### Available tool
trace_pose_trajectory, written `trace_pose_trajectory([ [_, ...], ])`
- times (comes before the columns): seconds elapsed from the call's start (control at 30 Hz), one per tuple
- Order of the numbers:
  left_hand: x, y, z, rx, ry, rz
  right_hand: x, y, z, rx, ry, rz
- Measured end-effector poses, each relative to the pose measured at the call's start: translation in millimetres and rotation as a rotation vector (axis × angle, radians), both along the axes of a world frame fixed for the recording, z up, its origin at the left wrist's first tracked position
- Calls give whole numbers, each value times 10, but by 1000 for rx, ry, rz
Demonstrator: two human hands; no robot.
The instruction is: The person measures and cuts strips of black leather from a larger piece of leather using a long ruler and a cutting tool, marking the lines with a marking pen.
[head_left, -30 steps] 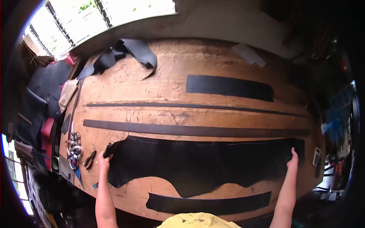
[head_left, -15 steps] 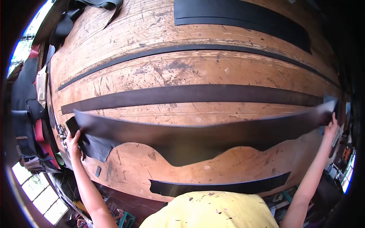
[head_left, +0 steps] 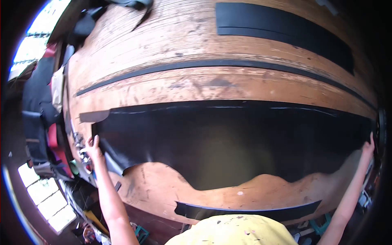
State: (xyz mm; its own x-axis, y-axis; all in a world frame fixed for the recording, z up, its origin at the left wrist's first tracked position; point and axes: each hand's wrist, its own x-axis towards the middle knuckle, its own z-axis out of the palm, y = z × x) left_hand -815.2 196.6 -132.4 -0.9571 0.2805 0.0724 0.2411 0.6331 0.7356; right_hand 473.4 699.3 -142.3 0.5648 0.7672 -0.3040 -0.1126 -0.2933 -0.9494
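Observation:
A wide black leather sheet (head_left: 228,139) with a wavy near edge stretches between my hands over the wooden table (head_left: 151,183). My left hand (head_left: 94,148) is closed on its left end, where a corner folds down below the fingers. At the far right, my right hand (head_left: 368,146) grips the opposite end, its fingers partly hidden by the sheet's edge. Beneath the sheet's upper left corner, the tip of a brown leather strip (head_left: 93,116) shows; the rest of that strip is covered.
Beyond the sheet lies a long narrow dark strip (head_left: 204,65). A black leather panel (head_left: 281,34) rests at the back right. Close to my body is a black offcut (head_left: 249,210). Dark and red hides (head_left: 41,102) hang at the left.
Both hands have pushed the sheet away from me. Its far edge now covers most of the brown strip, and the sheet shows broader and flatter. The view has shifted too.

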Motion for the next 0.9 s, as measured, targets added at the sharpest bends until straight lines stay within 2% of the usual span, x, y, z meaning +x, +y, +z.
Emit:
trace_pose_trajectory([
  [0.07, -157, -69, -97, 80, -62, -22, -57, -122, -17, 77, -5, -95],
  [0.1, -151, -34, -84, 86, -50, -26, 393, -131, -188, 37, 25, 25],
  [0.13, -112, 1, -47, 77, -43, -30, 315, -130, -228, -51, 11, -82],
  [0.17, -176, -35, -49, -124, 166, -70, 90, -237, -170, -96, 37, -37],
  [0.2, -180, -61, -32, -372, 397, -98, -768, -332, 18, -53, -1, -136],
  [0.23, -303, -135, -72, -527, 569, -113, -891, -481, 149, -119, 252, 51],
  [0.27, -294, -161, -7, -839, 851, -113, -1190, -532, 233, -61, 283, -64],
  [0.3, 27, 0, 73, -983, 1083, -52, -1504, -577, 316, 4, 309, -176],
  [0.33, -67, -34, 34, -830, 1082, -158, -1829, -620, 403, 73, 327, -282],
  [0.37, 75, 94, 9, -640, 1144, -251, -1696, -737, 389, -32, 230, -224],
  [0.4, 646, 372, 30, -597, 1067, -171, -1595, -728, 362, -119, 364, -331],
  [0.43, 1360, 651, 111, -488, 1060, -317, -1565, -815, 376, -129, 419, -163],
  [0.47, 2609, 1217, 547, -408, 1111, -447, -1605, -868, 334, -170, 369, -112],
  [0.5, 2993, 1207, 509, -411, 822, -553, -1747, -916, 386, -205, 318, -91],
  [0.53, 3438, 1253, 588, -446, 772, -644, -1941, -958, 410, -240, 276, -68],
  [0.57, 3867, 1320, 764, -507, 585, -711, -2129, -1005, 473, -313, 189, 9],
  [0.6, 4138, 1347, 836, -550, 531, -791, -2317, -1082, 537, -386, 104, 84],
  [0.67, 4393, 1269, 674, -555, 416, -836, -2648, -1215, 563, -387, -123, 142],
  [0.73, 4463, 1235, 559, -690, 471, -815, -2770, -1261, 491, -438, -209, 241],
  [0.83, 4489, 1194, 622, -657, 446, -803, -2955, -1258, 415, -370, -212, 208],
  [0.87, 4478, 1161, 568, -614, 458, -792, -3023, -1233, 443, -452, -294, 151],
  [0.9, 4458, 1123, 535, -604, 483, -782, -2893, -1175, 65, -471, -453, 120],
])
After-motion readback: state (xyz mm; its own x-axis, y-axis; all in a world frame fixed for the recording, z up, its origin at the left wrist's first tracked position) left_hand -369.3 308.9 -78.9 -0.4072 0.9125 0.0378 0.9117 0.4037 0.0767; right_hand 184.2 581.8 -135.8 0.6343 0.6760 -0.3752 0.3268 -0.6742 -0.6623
